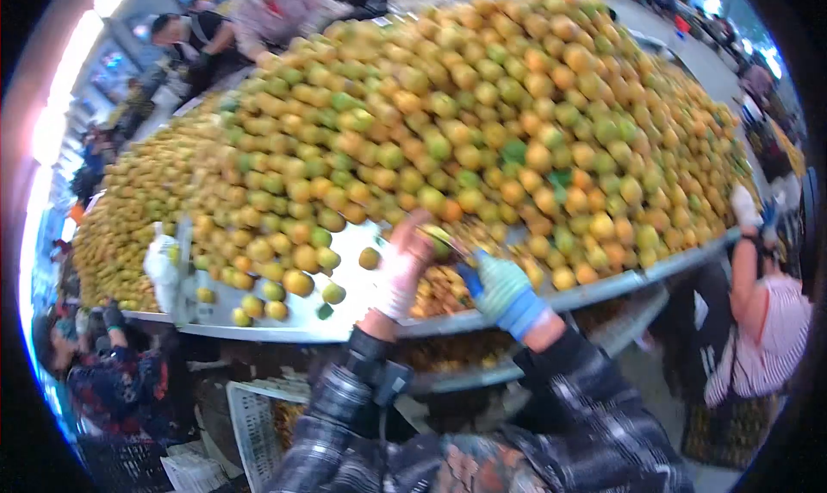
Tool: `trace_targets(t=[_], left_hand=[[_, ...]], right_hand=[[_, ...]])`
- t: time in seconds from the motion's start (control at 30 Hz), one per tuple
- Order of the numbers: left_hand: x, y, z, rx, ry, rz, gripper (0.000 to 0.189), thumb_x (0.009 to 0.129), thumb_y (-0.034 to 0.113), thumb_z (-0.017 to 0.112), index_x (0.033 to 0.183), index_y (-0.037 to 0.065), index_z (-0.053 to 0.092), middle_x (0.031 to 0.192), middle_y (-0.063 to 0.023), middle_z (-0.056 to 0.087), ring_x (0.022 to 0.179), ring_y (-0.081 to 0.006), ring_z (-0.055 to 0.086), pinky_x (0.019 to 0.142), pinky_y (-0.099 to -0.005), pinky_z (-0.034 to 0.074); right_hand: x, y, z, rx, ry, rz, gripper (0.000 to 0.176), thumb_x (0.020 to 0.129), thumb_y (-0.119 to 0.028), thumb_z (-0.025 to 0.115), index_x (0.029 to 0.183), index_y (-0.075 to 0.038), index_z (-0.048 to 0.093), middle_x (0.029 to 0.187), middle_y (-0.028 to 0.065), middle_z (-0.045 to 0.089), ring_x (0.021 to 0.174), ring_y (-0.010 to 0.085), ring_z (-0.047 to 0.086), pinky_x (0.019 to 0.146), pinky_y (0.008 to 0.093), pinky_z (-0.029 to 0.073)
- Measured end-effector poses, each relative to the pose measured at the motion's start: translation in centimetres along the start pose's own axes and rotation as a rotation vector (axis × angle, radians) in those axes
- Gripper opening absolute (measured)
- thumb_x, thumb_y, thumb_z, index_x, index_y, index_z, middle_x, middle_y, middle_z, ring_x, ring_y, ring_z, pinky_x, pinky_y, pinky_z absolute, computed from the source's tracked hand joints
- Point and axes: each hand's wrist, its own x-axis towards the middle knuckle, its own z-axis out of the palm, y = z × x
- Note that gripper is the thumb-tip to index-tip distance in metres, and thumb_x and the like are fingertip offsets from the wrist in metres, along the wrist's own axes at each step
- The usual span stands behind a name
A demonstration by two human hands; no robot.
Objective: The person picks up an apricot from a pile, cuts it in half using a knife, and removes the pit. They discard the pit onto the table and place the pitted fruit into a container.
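My left hand (405,265), in a pale glove with bare fingertips, is closed around a round yellow-green fruit (440,242) at the near edge of a big heap of similar fruit (448,131). Just to its right, my right hand (504,293) wears a green and blue glove. Its fingers are curled, and a thin blurred thing (459,246) reaches from them toward the fruit; I cannot make out its kind. Orange-brown scraps (441,293) lie on the table below and between my hands. Several loose fruits (298,283) rest on the white tabletop to the left.
The metal table rim (448,324) runs across in front of me. A white plastic bag (161,265) hangs by a divider at left. Below stands a white crate (251,433). People work around the table, one in a striped top (767,333) at right.
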Motion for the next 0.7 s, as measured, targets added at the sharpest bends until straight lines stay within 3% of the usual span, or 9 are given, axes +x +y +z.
trace_targets(t=[0.07, 0.17, 0.27, 0.3, 0.43, 0.53, 0.6, 0.67, 0.7], left_hand=[[0.4, -0.2, -0.6, 0.396, 0.057, 0.179, 0.067, 0.088, 0.045, 0.057, 0.136, 0.002, 0.04, 0.135, -0.0146, 0.045, 0.126, -0.024, 0.041, 0.103, -0.0348, 0.035], [0.4, -0.3, 0.3, 0.052, 0.087, 0.107, 0.073, 0.089, 0.027, 0.062, 0.143, -0.002, 0.023, 0.139, -0.0165, 0.04, 0.125, -0.0243, 0.042, 0.104, -0.0346, 0.033], [0.3, 0.0, 0.4, -0.029, 0.021, 0.068, 0.075, 0.09, 0.022, 0.06, 0.145, -0.003, 0.016, 0.119, -0.0141, 0.053, 0.105, -0.0174, 0.052, 0.093, -0.0293, 0.042], [0.2, 0.1, 0.4, 0.007, -0.004, 0.098, 0.078, 0.09, 0.032, 0.062, 0.144, 0.0, 0.017, 0.108, -0.0137, 0.062, 0.1, -0.0203, 0.06, 0.092, -0.0336, 0.045], [0.3, 0.6, 0.0, 0.209, 0.013, 0.091, 0.088, 0.086, 0.039, 0.066, 0.145, 0.0, 0.015, 0.109, -0.0137, 0.062, 0.097, -0.0193, 0.06, 0.089, -0.0322, 0.047], [0.4, 1.3, -0.1, 0.048, -0.015, 0.049, 0.09, 0.083, 0.035, 0.071, 0.145, -0.001, 0.017, 0.107, -0.0135, 0.062, 0.095, -0.0186, 0.06, 0.086, -0.0309, 0.047], [1.2, -1.9, -0.8, 0.14, 0.057, 0.085, 0.067, 0.088, 0.029, 0.063, 0.139, -0.002, 0.034, 0.119, -0.0174, 0.057, 0.106, -0.0256, 0.057, 0.09, -0.0358, 0.046], [1.7, -4.1, -1.5, 0.374, 0.011, 0.309, 0.057, 0.088, 0.033, 0.062, 0.128, -0.005, 0.047, 0.122, -0.0201, 0.056, 0.113, -0.031, 0.054, 0.097, -0.0388, 0.042], [1.6, -5.4, -2.0, 0.409, 0.08, 0.144, 0.048, 0.09, 0.034, 0.06, 0.119, -0.004, 0.054, 0.122, -0.0208, 0.055, 0.116, -0.0318, 0.053, 0.098, -0.0401, 0.042]], right_hand=[[0.0, -0.3, 0.1, 0.011, 0.053, -0.043, 0.028, 0.09, -0.032, 0.054, 0.092, -0.003, 0.057, 0.064, 0.0229, 0.059, 0.06, 0.043, 0.058, 0.052, 0.0517, 0.044], [0.2, -0.7, 0.0, -0.081, -0.045, 0.08, 0.036, 0.09, -0.035, 0.052, 0.093, 0.001, 0.058, 0.067, 0.0243, 0.061, 0.064, 0.0422, 0.061, 0.057, 0.0523, 0.047], [0.2, -0.6, -0.1, -0.083, -0.014, 0.017, 0.04, 0.092, -0.037, 0.049, 0.09, 0.002, 0.057, 0.063, 0.0233, 0.06, 0.062, 0.0412, 0.061, 0.055, 0.0509, 0.046], [0.2, -0.8, -0.6, -0.091, -0.043, 0.017, 0.042, 0.093, -0.037, 0.048, 0.089, 0.003, 0.057, 0.062, 0.0235, 0.059, 0.061, 0.0411, 0.061, 0.055, 0.0505, 0.046], [-0.2, 0.2, -0.4, -0.013, -0.016, -0.027, 0.041, 0.092, -0.037, 0.051, 0.087, 0.003, 0.058, 0.061, 0.024, 0.058, 0.061, 0.0419, 0.06, 0.054, 0.0508, 0.045], [0.2, 0.1, -0.6, 0.231, -0.101, 0.031, 0.037, 0.092, -0.035, 0.052, 0.095, 0.001, 0.059, 0.067, 0.0258, 0.06, 0.064, 0.0439, 0.06, 0.056, 0.0519, 0.045], [-0.1, -0.6, -0.8, 0.089, -0.002, 0.006, 0.026, 0.091, -0.026, 0.055, 0.093, -0.001, 0.06, 0.066, 0.0214, 0.059, 0.06, 0.0406, 0.058, 0.053, 0.0472, 0.043], [0.0, 0.0, -0.1, 0.021, 0.083, -0.066, 0.024, 0.089, -0.026, 0.056, 0.096, -0.003, 0.059, 0.071, 0.0217, 0.061, 0.061, 0.0409, 0.058, 0.053, 0.0493, 0.043], [0.1, 0.1, 0.1, 0.031, 0.107, -0.055, 0.022, 0.088, -0.024, 0.057, 0.095, -0.003, 0.058, 0.069, 0.0217, 0.06, 0.061, 0.0409, 0.058, 0.053, 0.0498, 0.043]])
